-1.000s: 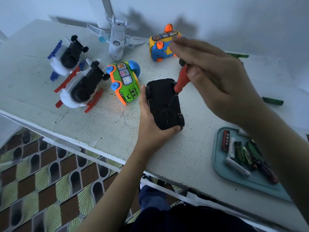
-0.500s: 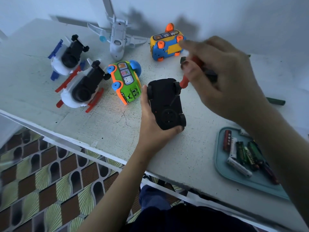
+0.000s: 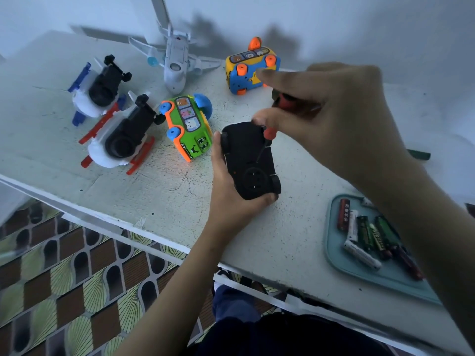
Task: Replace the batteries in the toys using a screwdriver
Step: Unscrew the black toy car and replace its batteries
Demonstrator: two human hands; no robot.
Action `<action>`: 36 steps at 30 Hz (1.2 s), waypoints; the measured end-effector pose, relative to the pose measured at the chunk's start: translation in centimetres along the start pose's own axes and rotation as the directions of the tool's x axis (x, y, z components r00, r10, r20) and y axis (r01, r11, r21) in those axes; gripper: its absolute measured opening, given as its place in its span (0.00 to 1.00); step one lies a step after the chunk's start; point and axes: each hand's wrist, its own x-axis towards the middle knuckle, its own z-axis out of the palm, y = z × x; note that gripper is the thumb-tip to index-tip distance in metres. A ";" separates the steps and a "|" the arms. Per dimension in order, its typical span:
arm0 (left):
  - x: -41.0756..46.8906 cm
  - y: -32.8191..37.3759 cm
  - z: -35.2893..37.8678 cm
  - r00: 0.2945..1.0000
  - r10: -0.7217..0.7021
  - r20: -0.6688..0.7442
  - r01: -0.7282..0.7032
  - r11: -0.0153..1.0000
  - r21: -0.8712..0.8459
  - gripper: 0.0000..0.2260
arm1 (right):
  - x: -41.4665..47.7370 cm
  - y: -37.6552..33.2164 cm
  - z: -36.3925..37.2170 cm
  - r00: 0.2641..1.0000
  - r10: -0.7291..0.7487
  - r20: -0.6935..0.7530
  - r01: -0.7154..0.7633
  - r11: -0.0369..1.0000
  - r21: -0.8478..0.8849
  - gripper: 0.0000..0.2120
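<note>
In the head view the left hand [image 3: 231, 201] curls round the near end of the black toy car [image 3: 244, 150], which lies belly-up with its long axis running away from the person. The right hand [image 3: 334, 119], above and just right of it, pinches the red screwdriver [image 3: 270, 133]. Its shaft slants down-left to the car's middle, though it is too dark to tell whether the tip sits in a screw.

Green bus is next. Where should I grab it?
Probably from above, pinching across the middle of the bus: it lies on its side, windows up, so wheeled underside and roof form two opposed faces. Avoid the blue dome; it's rounded.
</note>
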 end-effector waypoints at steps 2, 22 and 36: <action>-0.1 0.1 0.0 1.000 -0.003 0.000 0.003 1.000 0.005 0.55 | 0.2 -0.4 0.2 0.999 0.030 0.036 -0.026 0.995 -0.100 0.22; -0.1 0.1 -0.2 1.000 -0.004 0.004 0.004 0.999 0.032 0.55 | 0.0 0.3 -0.3 0.985 0.079 0.156 -0.140 0.888 0.438 0.15; -0.1 0.0 -0.3 1.000 -0.002 -0.006 0.002 1.000 0.029 0.54 | -0.7 1.8 -0.5 0.982 0.089 0.167 -0.134 0.950 0.282 0.26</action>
